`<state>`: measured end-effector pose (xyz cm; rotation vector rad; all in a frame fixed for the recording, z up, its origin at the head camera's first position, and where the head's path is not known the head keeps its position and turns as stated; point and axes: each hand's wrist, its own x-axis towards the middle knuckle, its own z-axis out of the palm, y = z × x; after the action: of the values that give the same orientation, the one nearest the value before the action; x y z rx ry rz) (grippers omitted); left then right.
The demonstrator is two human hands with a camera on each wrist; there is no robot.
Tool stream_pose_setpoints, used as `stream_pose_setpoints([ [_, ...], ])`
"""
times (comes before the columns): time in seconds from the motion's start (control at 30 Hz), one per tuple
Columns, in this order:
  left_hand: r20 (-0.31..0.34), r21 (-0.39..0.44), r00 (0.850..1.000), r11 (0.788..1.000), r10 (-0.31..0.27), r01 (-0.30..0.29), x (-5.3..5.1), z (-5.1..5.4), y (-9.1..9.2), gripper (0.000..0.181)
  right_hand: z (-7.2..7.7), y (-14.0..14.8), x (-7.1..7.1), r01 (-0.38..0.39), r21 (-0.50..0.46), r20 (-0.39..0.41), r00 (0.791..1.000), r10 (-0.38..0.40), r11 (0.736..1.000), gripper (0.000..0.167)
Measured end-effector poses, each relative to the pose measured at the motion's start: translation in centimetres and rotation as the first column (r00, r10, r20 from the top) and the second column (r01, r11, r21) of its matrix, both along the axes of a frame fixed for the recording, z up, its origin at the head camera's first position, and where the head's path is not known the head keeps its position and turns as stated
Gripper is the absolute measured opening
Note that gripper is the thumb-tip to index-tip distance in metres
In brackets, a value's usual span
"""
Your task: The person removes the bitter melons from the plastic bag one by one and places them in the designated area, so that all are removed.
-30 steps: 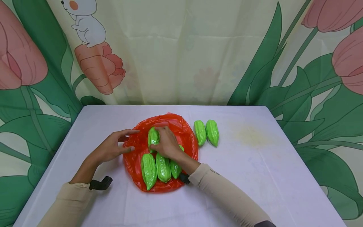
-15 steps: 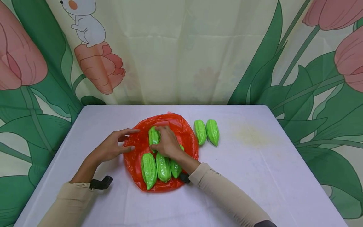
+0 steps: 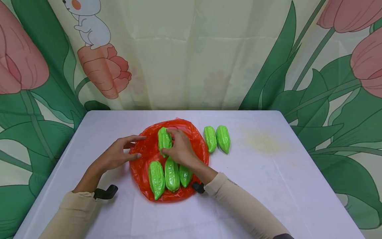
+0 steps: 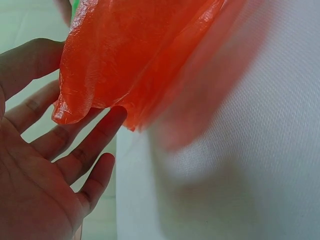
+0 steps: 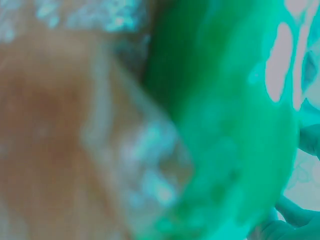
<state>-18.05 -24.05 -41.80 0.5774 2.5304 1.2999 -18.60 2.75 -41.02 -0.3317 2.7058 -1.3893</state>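
A red plastic bag (image 3: 140, 172) lies spread in a round shape, its rim standing up. Over its far part my right hand (image 3: 180, 149) grips a green bitter melon (image 3: 164, 141) between thumb and fingers. Three more bitter melons, the left one (image 3: 156, 179), the middle one (image 3: 172, 174) and a partly covered right one (image 3: 185, 175), lie side by side on the bag. My left hand (image 3: 114, 156) is at the bag's left rim, fingers spread. In the left wrist view, its fingertips (image 4: 117, 114) touch the red plastic. A blurred green surface (image 5: 240, 140) fills much of the right wrist view.
Two bitter melons, one (image 3: 210, 139) beside the other (image 3: 223, 139), lie on the white table (image 3: 268, 186) just right of the bag. A printed curtain (image 3: 191, 66) hangs behind the table's far edge.
My right hand has lifted the bitter melon slightly, moving it away from me and a little to the right. The left hand has stayed in place.
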Motion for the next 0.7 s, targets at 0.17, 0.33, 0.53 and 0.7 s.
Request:
stream_pose_setpoints([
  [0.17, -0.002, -0.001, 1.000, 1.000, -0.001, 0.001, 0.0, 0.1, 0.1, 0.064, 0.4, 0.6, 0.0, 0.013, -0.044, 0.004, 1.000, -0.013, 0.999, 0.078],
  [0.33, 0.003, -0.001, 1.000, 1.000, 0.001, -0.001, 0.0, 0.1, 0.1, 0.064, 0.8, 1.3, 0.2, 0.030, -0.072, 0.021, 0.999, -0.029, 0.997, 0.078],
  [0.53, 0.008, 0.000, 1.000, 1.000, 0.007, -0.007, 0.0, 0.0, 0.0, 0.064, 1.0, 2.3, 0.1, 0.057, -0.092, 0.020, 0.998, -0.056, 0.994, 0.078],
  [0.7, 0.011, -0.006, 1.000, 1.000, 0.015, -0.015, 0.0, 0.0, 0.1, 0.065, 1.3, 3.3, 0.0, 0.086, -0.110, 0.001, 0.996, -0.086, 0.990, 0.077],
])
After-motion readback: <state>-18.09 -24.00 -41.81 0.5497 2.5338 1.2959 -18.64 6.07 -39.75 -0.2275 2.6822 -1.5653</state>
